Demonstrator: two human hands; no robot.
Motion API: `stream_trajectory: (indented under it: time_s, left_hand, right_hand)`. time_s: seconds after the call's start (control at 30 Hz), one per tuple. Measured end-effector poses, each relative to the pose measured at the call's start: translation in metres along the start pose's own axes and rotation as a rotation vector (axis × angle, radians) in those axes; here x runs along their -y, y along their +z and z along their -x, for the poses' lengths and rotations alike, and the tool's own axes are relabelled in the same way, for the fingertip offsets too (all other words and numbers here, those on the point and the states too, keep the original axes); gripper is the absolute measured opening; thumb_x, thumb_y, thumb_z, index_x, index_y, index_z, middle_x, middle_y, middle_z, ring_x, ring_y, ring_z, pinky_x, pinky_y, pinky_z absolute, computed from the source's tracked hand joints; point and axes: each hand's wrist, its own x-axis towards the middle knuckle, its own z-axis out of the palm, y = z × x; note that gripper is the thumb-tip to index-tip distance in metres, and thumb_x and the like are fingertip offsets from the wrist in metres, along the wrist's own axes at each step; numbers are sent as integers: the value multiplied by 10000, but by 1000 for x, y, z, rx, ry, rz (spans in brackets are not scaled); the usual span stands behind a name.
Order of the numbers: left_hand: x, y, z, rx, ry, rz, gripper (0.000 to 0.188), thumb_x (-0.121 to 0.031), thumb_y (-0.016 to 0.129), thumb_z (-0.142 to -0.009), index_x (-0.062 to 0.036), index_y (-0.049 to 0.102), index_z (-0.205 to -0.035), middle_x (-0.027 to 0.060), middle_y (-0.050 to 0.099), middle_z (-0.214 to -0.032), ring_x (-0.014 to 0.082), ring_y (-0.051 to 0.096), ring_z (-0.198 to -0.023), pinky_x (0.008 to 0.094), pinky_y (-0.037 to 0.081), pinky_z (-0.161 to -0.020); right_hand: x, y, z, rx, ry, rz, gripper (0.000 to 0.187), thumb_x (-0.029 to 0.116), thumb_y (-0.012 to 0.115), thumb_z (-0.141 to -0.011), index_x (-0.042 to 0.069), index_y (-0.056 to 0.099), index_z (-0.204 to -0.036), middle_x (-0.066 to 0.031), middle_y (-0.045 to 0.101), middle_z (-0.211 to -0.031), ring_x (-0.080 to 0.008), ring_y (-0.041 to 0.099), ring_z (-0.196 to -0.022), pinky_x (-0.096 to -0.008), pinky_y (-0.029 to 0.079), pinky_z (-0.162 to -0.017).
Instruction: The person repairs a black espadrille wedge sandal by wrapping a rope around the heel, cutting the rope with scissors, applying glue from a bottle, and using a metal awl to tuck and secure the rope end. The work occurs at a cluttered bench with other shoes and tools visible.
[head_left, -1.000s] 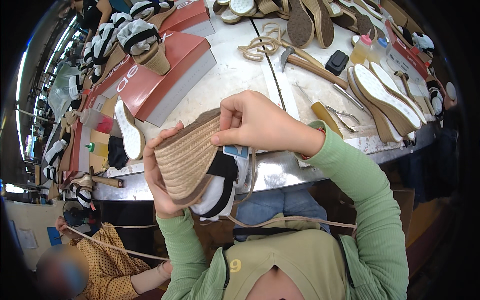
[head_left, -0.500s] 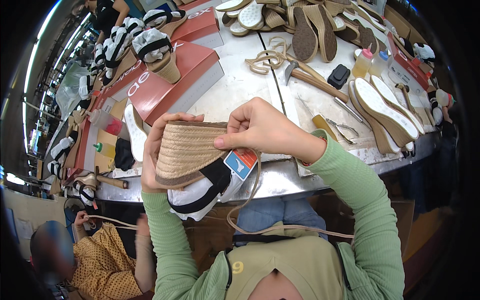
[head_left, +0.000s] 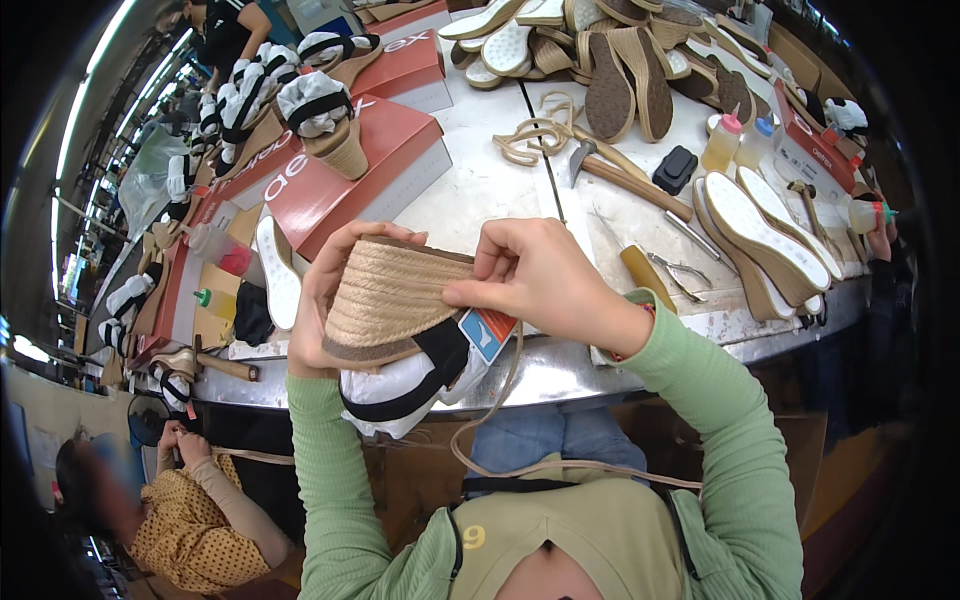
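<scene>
I hold a wedge shoe (head_left: pixel 392 300) with a rope-wrapped sole, a white and black upper and a blue paper tag above the table's front edge. My left hand (head_left: pixel 318 300) cups the sole from the left side. My right hand (head_left: pixel 545 285) presses its fingers on the sole's right edge. A beige cord (head_left: pixel 500 440) hangs from the shoe down to my lap.
Red shoe boxes (head_left: pixel 340 185) with finished wedges lie at the left. A hammer (head_left: pixel 620 175), pliers (head_left: pixel 680 275), glue bottles (head_left: pixel 722 145) and piles of soles (head_left: pixel 620 80) cover the metal table (head_left: pixel 480 190). A person in a dotted top (head_left: pixel 190 510) sits at the lower left.
The shoe has turned so the rope side faces me more squarely, and both hands have shifted a little toward the table. The person at lower left has moved leftward.
</scene>
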Motion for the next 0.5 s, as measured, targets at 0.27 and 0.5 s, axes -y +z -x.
stream_trajectory:
  time_s: [0.27, 0.5]
  left_hand:
    - [-12, -18, -31, 298, -137, 96, 1202, -247, 997, -364, 4, 406, -1381, 166, 502, -1359, 340, 486, -1311, 476, 398, -1112]
    - [-14, -26, -65, 527, -180, -91, 1283, -386, 996, -331, 16, 416, -1402, 115, 337, -1458, 270, 403, -1359, 400, 319, -1153]
  right_hand:
    - [9, -41, -9, 6, -136, -14, 412, 322, 826, -779, 9, 640, -972, -82, 686, -932, -130, 648, -843, -275, 524, -714]
    - [-7, -30, -24, 225, -147, -338, 838, 317, 852, -747, 4, 369, -1356, -232, 654, -1181, -290, 618, -1107, -370, 505, -910]
